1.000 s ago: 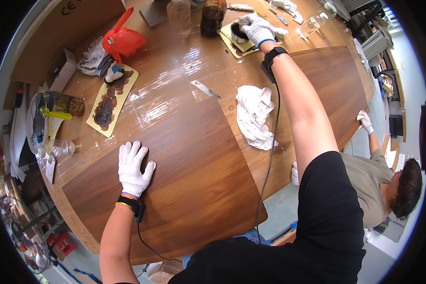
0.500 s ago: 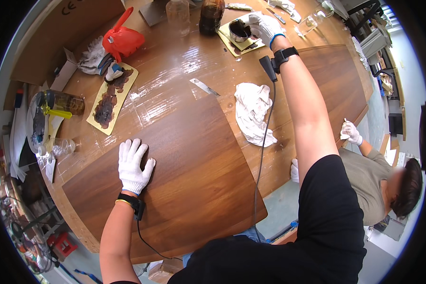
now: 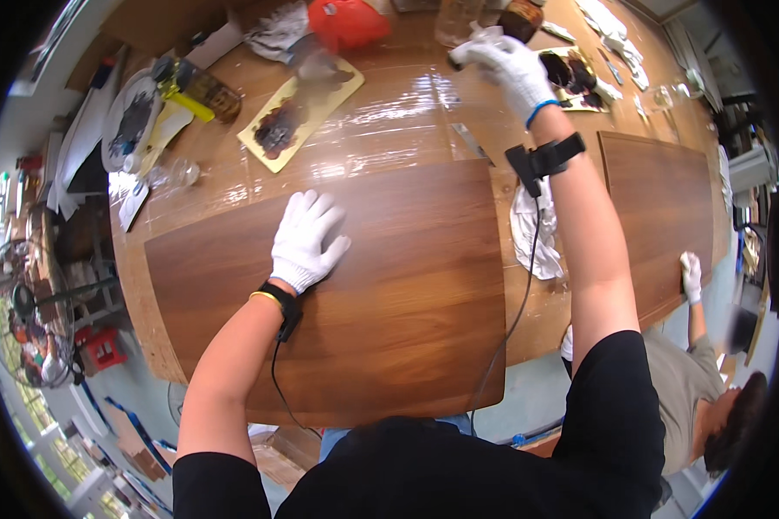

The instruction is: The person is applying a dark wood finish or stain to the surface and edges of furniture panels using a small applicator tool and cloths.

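Head view shows my left hand (image 3: pixel 307 242) in a white glove, spread wide and flat on the dark wooden panel (image 3: pixel 355 285), palm down, clasping nothing. That panel lies under the hand and runs out to both sides of it, its near edge toward my body.

My right hand (image 3: pixel 506 65), also gloved, is stretched far out ahead, closed around a small pale piece I cannot make out. Just right of it sits a yellow board (image 3: pixel 580 82) smeared with dark paste; just beyond it stand a clear jar (image 3: pixel 454 17) and a brown jar (image 3: pixel 521 16), contents unreadable. Under my right forearm lies a crumpled white rag (image 3: pixel 528 229), between my panel and a second dark panel (image 3: pixel 658 216).

Ahead of the left hand, across glossy bare table (image 3: pixel 407 104), lies another stained yellow board (image 3: pixel 299 117), with a red tool (image 3: pixel 346 22) past it. A co-worker's gloved hand (image 3: pixel 691 272) rests on the second panel's outer edge, well apart from mine.
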### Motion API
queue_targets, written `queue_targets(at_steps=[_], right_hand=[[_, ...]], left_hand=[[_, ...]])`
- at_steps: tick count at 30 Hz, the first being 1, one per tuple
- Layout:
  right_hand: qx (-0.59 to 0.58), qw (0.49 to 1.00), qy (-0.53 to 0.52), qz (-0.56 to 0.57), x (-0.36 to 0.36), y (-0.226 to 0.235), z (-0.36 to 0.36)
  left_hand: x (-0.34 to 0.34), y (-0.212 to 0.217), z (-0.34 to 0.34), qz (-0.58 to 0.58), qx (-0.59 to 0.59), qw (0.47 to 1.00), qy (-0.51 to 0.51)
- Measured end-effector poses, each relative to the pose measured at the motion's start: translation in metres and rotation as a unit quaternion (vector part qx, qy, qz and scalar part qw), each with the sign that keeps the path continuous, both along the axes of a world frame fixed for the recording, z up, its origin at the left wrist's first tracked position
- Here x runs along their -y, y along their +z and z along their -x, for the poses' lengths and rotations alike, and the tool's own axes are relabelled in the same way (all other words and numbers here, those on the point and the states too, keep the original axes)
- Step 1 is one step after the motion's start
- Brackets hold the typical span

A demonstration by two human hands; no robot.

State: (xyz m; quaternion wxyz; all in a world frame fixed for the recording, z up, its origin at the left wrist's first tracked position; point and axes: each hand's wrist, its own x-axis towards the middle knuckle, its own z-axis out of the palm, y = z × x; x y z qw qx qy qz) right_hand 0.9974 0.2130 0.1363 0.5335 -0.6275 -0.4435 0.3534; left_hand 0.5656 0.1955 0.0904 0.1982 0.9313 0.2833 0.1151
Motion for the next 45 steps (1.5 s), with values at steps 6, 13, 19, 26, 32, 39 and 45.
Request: queue_targets(at_steps=[6, 13, 19, 26, 32, 39, 45], right_hand=[[0.003, 0.993, 0.045, 0.11, -0.066, -0.028, 0.155], [0.292, 0.946, 0.071, 0.125, -0.111, -0.05, 0.214], [0.486, 0.844, 0.202, 0.099, -0.135, -0.046, 0.24], [0.367, 0.898, 0.213, 0.12, -0.156, -0.045, 0.216], [0.324, 0.929, 0.168, 0.063, -0.119, -0.067, 0.208], [0.514, 0.823, 0.237, 0.045, -0.139, -0.055, 0.248], [0.34, 0.923, 0.178, 0.026, -0.14, -0.067, 0.212]], left_hand=[[-0.001, 0.003, -0.001, -0.005, 0.013, 1.0, 0.003], [-0.004, 0.003, 0.003, -0.015, 0.026, 1.0, 0.005], [-0.006, 0.003, 0.007, 0.014, 0.024, 1.0, 0.008], [-0.008, 0.005, 0.009, 0.01, 0.011, 1.0, -0.005], [-0.009, 0.002, 0.01, -0.002, 0.006, 1.0, -0.007], [-0.006, 0.0, 0.01, -0.003, 0.006, 1.0, 0.001], [-0.005, 0.0, 0.011, -0.007, 0.006, 1.0, 0.001]])
